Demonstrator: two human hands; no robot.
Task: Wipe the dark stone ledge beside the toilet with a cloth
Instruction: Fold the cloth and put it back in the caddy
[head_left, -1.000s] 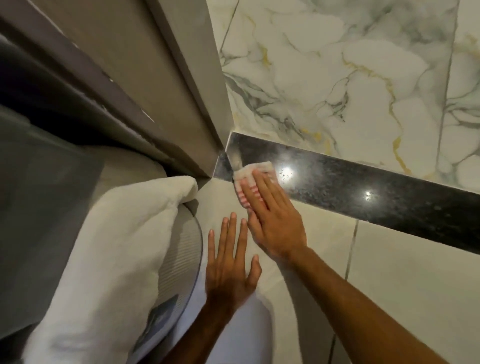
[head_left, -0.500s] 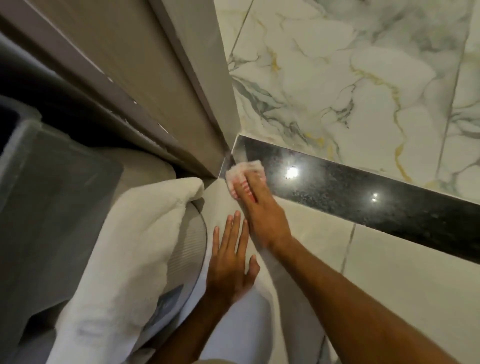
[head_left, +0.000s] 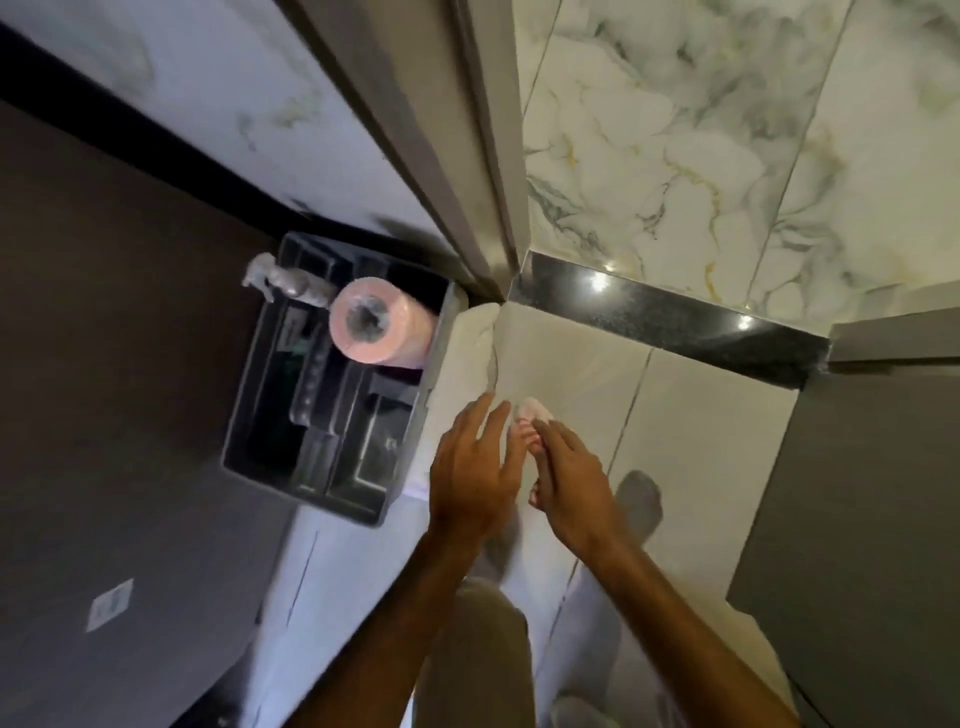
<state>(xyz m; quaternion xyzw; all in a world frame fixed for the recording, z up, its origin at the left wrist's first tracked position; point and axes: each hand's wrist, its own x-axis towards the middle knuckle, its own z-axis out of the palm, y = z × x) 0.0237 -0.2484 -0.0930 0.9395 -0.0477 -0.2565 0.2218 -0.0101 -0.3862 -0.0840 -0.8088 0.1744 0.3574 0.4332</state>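
Observation:
The dark polished stone ledge runs across the middle right, under the marble wall. Well below it, over the pale tiles, my right hand is shut on a small pink-and-white cloth that sticks out past the fingertips. My left hand hovers just left of it, fingers spread and holding nothing. Neither hand touches the ledge.
A grey caddy at the left holds a pink paper roll and a spray bottle. A white towel lies between the caddy and the tiles. A door frame meets the ledge's left end. A grey panel stands at right.
My right hand has lifted the cloth off the ledge's left end and pulled back toward me. My left hand has risen beside it. My view has pulled back, showing the caddy.

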